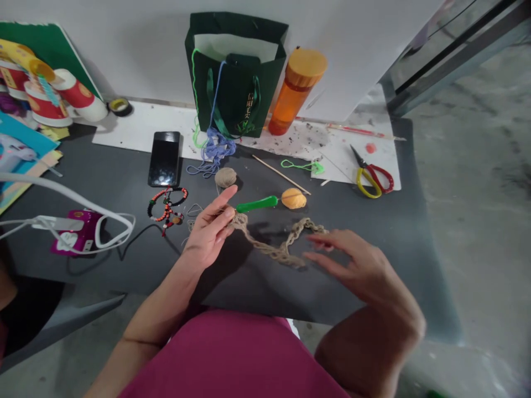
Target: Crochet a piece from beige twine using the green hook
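My left hand pinches one end of a beige crocheted strip between thumb and fingers, its index finger stretched out. A crochet hook with a green handle sticks out to the right from that end; its tip is hidden. The strip lies across the dark table and bends back up near my right hand. That hand is open, thumb and fingers apart, its fingertips at the strip's far end; whether they touch it I cannot tell. A beige yarn ball and an orange-yellow yarn ball rest just beyond.
Behind stand a dark green paper bag and an orange bottle. Scissors lie at right, a thin stick in the middle. To the left are a phone, a beaded bracelet and a purple power block with cables.
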A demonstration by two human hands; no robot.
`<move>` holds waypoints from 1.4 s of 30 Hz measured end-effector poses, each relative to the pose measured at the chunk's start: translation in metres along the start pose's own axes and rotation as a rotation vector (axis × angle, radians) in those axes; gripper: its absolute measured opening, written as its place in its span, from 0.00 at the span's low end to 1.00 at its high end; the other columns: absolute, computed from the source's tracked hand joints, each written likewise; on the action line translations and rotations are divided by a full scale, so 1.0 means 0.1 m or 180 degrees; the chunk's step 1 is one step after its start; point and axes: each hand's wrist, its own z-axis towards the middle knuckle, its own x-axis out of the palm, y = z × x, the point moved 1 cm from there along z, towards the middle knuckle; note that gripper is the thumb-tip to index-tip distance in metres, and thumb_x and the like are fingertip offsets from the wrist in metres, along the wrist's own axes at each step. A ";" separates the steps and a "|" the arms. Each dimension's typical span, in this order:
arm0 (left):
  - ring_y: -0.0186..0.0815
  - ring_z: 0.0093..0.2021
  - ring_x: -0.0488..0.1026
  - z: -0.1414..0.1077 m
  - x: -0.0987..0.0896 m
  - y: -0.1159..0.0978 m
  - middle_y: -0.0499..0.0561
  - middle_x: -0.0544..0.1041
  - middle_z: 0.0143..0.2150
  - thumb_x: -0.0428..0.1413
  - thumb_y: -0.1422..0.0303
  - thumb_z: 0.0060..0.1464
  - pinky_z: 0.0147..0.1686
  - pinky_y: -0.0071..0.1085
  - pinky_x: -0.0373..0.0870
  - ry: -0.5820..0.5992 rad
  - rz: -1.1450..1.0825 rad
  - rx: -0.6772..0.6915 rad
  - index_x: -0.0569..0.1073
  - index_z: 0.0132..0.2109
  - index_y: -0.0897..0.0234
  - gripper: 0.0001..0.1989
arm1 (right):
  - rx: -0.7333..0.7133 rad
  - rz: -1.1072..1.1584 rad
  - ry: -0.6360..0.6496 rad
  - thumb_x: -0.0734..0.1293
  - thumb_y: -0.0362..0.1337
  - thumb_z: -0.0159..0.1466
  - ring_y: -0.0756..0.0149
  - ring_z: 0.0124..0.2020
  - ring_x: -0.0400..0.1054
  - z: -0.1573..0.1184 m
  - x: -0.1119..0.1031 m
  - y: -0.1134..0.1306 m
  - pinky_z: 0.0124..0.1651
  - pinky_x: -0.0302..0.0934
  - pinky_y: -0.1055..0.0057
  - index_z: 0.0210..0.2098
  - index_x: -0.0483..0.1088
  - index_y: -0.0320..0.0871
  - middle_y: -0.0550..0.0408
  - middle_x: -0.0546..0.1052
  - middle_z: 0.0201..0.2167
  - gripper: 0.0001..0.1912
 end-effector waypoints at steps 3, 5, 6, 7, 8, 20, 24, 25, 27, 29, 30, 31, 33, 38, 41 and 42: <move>0.21 0.20 0.50 -0.05 0.06 0.04 0.41 0.67 0.25 0.70 0.69 0.50 0.18 0.18 0.52 0.0224 0.0041 -0.0261 0.84 0.51 0.49 0.20 | -0.0012 0.1162 -0.0439 0.72 0.52 0.63 0.55 0.48 0.78 0.14 0.30 0.29 0.49 0.72 0.59 0.54 0.76 0.49 0.47 0.83 0.50 0.23; 0.21 0.22 0.54 -0.09 0.09 0.07 0.41 0.67 0.26 0.70 0.67 0.50 0.20 0.18 0.54 0.0299 0.0151 -0.0431 0.82 0.55 0.49 0.23 | 0.0006 0.2191 -0.0421 0.72 0.53 0.64 0.56 0.53 0.78 0.24 0.60 0.46 0.53 0.73 0.59 0.60 0.71 0.51 0.48 0.81 0.55 0.28; 0.22 0.22 0.55 -0.10 0.09 0.08 0.41 0.67 0.26 0.71 0.66 0.50 0.20 0.19 0.54 0.0304 0.0230 -0.0467 0.81 0.56 0.49 0.25 | 0.0070 0.2546 -0.0561 0.70 0.51 0.67 0.59 0.52 0.78 0.28 0.73 0.52 0.52 0.73 0.61 0.57 0.74 0.52 0.50 0.82 0.53 0.22; 0.22 0.23 0.56 -0.10 0.09 0.09 0.41 0.67 0.27 0.71 0.66 0.50 0.21 0.19 0.55 0.0294 0.0320 -0.0461 0.80 0.58 0.50 0.27 | 0.0133 0.2790 -0.0813 0.68 0.47 0.69 0.63 0.48 0.79 0.31 0.84 0.56 0.51 0.73 0.64 0.50 0.77 0.53 0.54 0.83 0.47 0.13; 0.22 0.23 0.56 -0.10 0.09 0.09 0.41 0.67 0.26 0.70 0.65 0.50 0.21 0.20 0.55 0.0274 0.0419 -0.0418 0.79 0.59 0.50 0.28 | 0.0173 0.2970 -0.1030 0.68 0.44 0.70 0.66 0.45 0.79 0.33 0.93 0.59 0.50 0.73 0.67 0.45 0.79 0.53 0.57 0.84 0.42 0.08; 0.31 0.41 0.76 -0.09 0.02 0.12 0.46 0.82 0.42 0.73 0.68 0.45 0.48 0.29 0.74 0.0381 0.0945 -0.0230 0.77 0.61 0.48 0.35 | 0.0819 0.3698 -0.1382 0.77 0.42 0.60 0.65 0.34 0.81 0.34 1.07 0.63 0.42 0.77 0.66 0.34 0.79 0.49 0.59 0.85 0.31 0.06; 0.31 0.40 0.76 -0.08 0.01 0.17 0.46 0.82 0.40 0.72 0.68 0.47 0.47 0.29 0.73 0.0304 0.0891 -0.0155 0.78 0.60 0.49 0.31 | 0.0825 0.3841 -0.1526 0.77 0.43 0.59 0.67 0.34 0.80 0.35 1.09 0.63 0.40 0.75 0.69 0.34 0.78 0.49 0.60 0.83 0.31 0.07; 0.30 0.39 0.76 -0.08 0.01 0.17 0.45 0.82 0.38 0.71 0.68 0.48 0.46 0.28 0.73 0.0285 0.0905 -0.0126 0.78 0.59 0.50 0.30 | 0.0831 0.3885 -0.1568 0.77 0.43 0.59 0.68 0.33 0.79 0.34 1.09 0.64 0.40 0.75 0.69 0.34 0.78 0.49 0.60 0.83 0.31 0.07; 0.29 0.36 0.75 -0.08 0.01 0.18 0.44 0.81 0.35 0.72 0.68 0.47 0.44 0.28 0.73 0.0277 0.0940 -0.0092 0.79 0.59 0.50 0.30 | 0.0875 0.3993 -0.1589 0.76 0.44 0.60 0.70 0.30 0.77 0.34 1.09 0.67 0.36 0.73 0.71 0.34 0.77 0.49 0.60 0.82 0.31 0.08; 0.29 0.35 0.75 -0.08 0.01 0.17 0.44 0.80 0.33 0.72 0.69 0.46 0.44 0.28 0.73 0.0277 0.0967 -0.0108 0.79 0.59 0.51 0.32 | 0.0974 0.4138 -0.1487 0.76 0.45 0.60 0.74 0.23 0.71 0.33 1.08 0.70 0.25 0.67 0.76 0.35 0.76 0.49 0.61 0.82 0.31 0.08; 0.29 0.35 0.75 -0.08 0.01 0.17 0.44 0.81 0.33 0.73 0.69 0.45 0.44 0.28 0.73 0.0277 0.0965 -0.0133 0.78 0.60 0.52 0.33 | 0.1034 0.4202 -0.1429 0.76 0.45 0.61 0.76 0.20 0.67 0.33 1.08 0.70 0.19 0.61 0.79 0.34 0.76 0.49 0.62 0.82 0.31 0.08; 0.29 0.35 0.75 -0.07 0.01 0.17 0.44 0.81 0.33 0.73 0.69 0.45 0.45 0.29 0.73 0.0281 0.0944 -0.0164 0.78 0.60 0.52 0.34 | 0.1084 0.4249 -0.1386 0.76 0.44 0.60 0.77 0.18 0.64 0.33 1.07 0.71 0.15 0.55 0.80 0.34 0.76 0.49 0.63 0.82 0.30 0.08; 0.30 0.36 0.76 -0.07 0.02 0.16 0.45 0.81 0.34 0.73 0.69 0.44 0.45 0.28 0.73 0.0299 0.0844 -0.0242 0.77 0.61 0.52 0.35 | 0.1131 0.4267 -0.1397 0.77 0.44 0.59 0.78 0.18 0.64 0.33 1.06 0.70 0.14 0.52 0.81 0.34 0.76 0.49 0.63 0.82 0.30 0.09; 0.28 0.32 0.74 -0.06 0.05 0.15 0.44 0.80 0.30 0.73 0.69 0.44 0.41 0.28 0.72 0.0207 0.0581 -0.0359 0.81 0.56 0.55 0.29 | 0.0926 0.4120 -0.1426 0.75 0.46 0.61 0.73 0.22 0.72 0.35 1.02 0.64 0.18 0.58 0.79 0.35 0.73 0.49 0.62 0.81 0.27 0.10; 0.29 0.31 0.73 -0.05 0.05 0.13 0.44 0.79 0.28 0.73 0.70 0.42 0.39 0.28 0.71 0.0115 0.0574 -0.0423 0.82 0.54 0.57 0.28 | 0.0703 0.4030 -0.1323 0.71 0.46 0.66 0.72 0.20 0.71 0.34 0.97 0.60 0.16 0.53 0.78 0.37 0.71 0.50 0.62 0.81 0.26 0.08; 0.29 0.30 0.73 -0.05 0.04 0.12 0.44 0.79 0.28 0.73 0.70 0.42 0.38 0.28 0.71 0.0091 0.0581 -0.0437 0.82 0.54 0.58 0.28 | 0.0645 0.3960 -0.1304 0.70 0.46 0.67 0.72 0.20 0.70 0.33 0.94 0.58 0.16 0.53 0.77 0.38 0.70 0.51 0.62 0.81 0.27 0.07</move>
